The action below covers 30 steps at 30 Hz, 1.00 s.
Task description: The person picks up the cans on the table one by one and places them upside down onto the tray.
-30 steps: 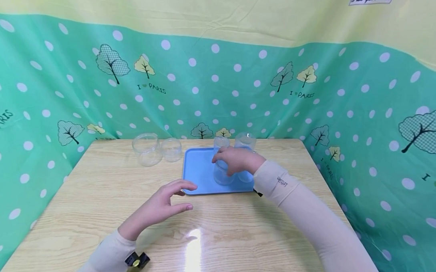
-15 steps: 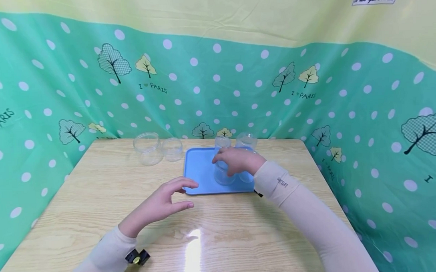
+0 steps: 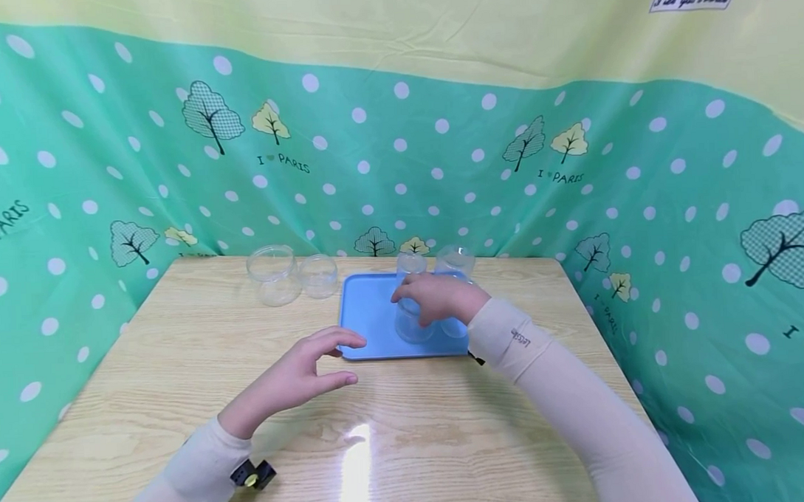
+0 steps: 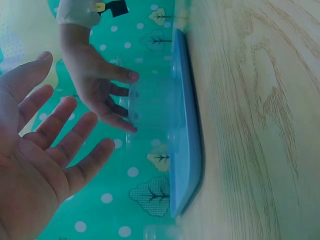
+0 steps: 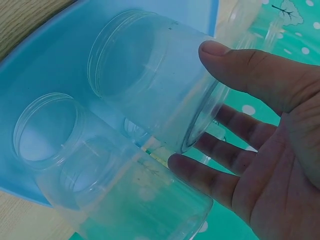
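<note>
A clear plastic jar stands on the blue tray, its threaded rim toward the tray in the right wrist view. My right hand holds its upper end from above, the thumb on one side and the fingers on the other. Close beside it is another clear jar, partly hidden by my hand in the head view. Further back stand two more clear jars, a narrow one and a wider one. My left hand hovers before the tray's left front corner, fingers spread, holding nothing.
Two clear jars stand on the wooden table at the back left, a large one and a smaller one. A patterned green curtain encloses the table at the back and both sides.
Both hands and the jars stay in place. Only the head view shifts very slightly.
</note>
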### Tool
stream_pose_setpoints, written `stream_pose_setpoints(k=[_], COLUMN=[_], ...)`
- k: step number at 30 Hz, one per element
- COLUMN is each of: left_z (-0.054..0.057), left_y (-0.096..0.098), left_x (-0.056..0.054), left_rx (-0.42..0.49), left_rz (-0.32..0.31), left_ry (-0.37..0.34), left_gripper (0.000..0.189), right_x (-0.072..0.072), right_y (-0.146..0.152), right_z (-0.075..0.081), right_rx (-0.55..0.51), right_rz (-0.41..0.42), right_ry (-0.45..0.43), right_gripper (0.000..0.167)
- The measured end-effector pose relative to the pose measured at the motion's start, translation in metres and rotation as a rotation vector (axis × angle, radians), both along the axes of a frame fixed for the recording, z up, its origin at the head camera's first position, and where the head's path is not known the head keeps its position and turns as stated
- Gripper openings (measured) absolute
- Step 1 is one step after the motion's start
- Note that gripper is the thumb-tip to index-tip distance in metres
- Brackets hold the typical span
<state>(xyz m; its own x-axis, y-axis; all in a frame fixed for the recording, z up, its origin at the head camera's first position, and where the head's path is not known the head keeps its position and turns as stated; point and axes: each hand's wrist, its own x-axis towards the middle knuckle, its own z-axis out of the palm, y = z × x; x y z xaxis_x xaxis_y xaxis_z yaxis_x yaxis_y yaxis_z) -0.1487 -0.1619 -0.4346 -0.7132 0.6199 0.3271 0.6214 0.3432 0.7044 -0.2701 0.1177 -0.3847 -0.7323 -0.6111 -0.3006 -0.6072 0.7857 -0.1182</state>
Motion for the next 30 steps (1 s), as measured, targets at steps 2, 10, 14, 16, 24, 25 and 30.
stream_pose_setpoints(k=[2,10,14,16,24,25,30], left_z=[0.000,0.001,0.002,0.003,0.003,0.003,0.004], left_y=[0.000,-0.001,-0.001,-0.002,-0.002,-0.002,-0.003], left_x=[0.000,0.000,0.000,0.000,-0.001,-0.001,-0.001], left_rx=[-0.002,-0.006,-0.010,-0.011,-0.021,-0.020,-0.018], left_rz=[0.001,0.010,0.015,0.017,0.020,0.019,0.032], left_ry=[-0.005,-0.008,-0.010,-0.011,-0.005,-0.004,-0.008], left_gripper=[0.047,0.047,0.046,0.046,0.047,0.047,0.046], right_x=[0.000,0.001,0.004,0.006,0.020,0.023,0.038], right_y=[0.000,0.003,0.006,0.007,0.012,0.013,0.018], right_z=[0.000,0.003,0.009,0.012,0.025,0.026,0.028], right_rx=[0.000,-0.021,-0.069,-0.092,-0.229,-0.257,-0.397], right_rz=[-0.001,-0.009,-0.003,0.010,0.097,0.104,0.108], right_ry=[0.000,-0.015,-0.025,-0.011,0.131,0.148,0.217], right_gripper=[0.069,0.069,0.068,0.067,0.052,0.050,0.045])
